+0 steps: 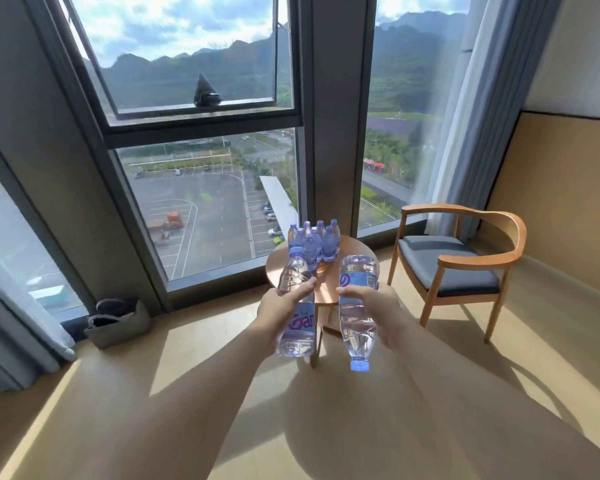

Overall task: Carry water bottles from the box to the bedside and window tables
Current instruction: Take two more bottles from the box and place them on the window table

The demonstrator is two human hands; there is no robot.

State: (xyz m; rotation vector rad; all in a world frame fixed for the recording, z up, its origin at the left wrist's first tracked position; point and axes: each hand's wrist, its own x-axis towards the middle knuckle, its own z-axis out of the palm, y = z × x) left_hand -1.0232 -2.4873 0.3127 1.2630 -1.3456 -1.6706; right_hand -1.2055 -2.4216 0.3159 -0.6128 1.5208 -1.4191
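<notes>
Bottles: left hand grips one cap-up, right hand grips another cap-down, w/ water.

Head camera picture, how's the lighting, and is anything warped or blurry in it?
Head view: strong daylight through the window throws bright patches and hard shadows across the floor; the wide lens bends the window frames and stretches both forearms; the left hand and right hand with their bottles look sharp, while the cluster of bottles on the round table looks slightly soft.
</notes>
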